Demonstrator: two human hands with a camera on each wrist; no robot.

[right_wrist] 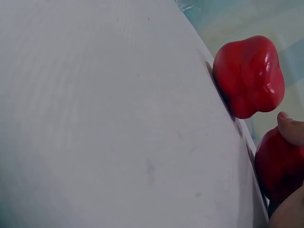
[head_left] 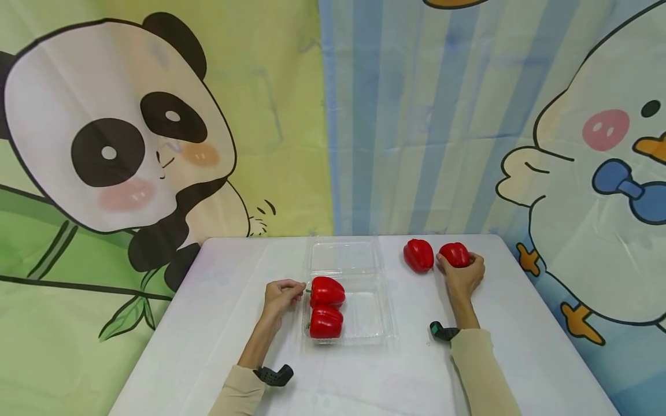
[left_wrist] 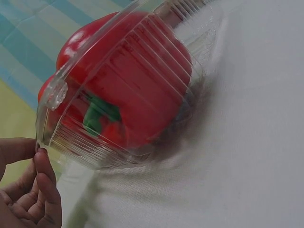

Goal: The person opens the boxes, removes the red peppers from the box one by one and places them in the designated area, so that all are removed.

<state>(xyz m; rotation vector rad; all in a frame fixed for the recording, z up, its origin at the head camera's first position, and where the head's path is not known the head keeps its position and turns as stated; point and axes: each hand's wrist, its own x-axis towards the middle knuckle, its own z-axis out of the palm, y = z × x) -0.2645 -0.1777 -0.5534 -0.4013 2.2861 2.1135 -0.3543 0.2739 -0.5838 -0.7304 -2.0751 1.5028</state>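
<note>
Pepper [head_left: 455, 255] sits in my right hand [head_left: 463, 278], near the back right of the table [head_left: 416, 375]; from there the see-through box [head_left: 364, 318] lies to the left and closer to my body. I grip the pepper with my thumb [right_wrist: 292, 132] on its left side and my fingers on its right, forearm stretched forward. Which way its long axis runs, I can't tell. A loose pepper [head_left: 418, 255] lies just left of the one I grip, with a gap between them.

My left hand [head_left: 281, 297] is the nearer one to the box, pinching its left edge between thumb and forefinger. Inside, along that left side, a far pepper [head_left: 328, 292] and a near pepper [head_left: 326, 322] lie on their sides, stem ends toward my left hand. The lid [head_left: 343, 257] is folded back, away from me.
</note>
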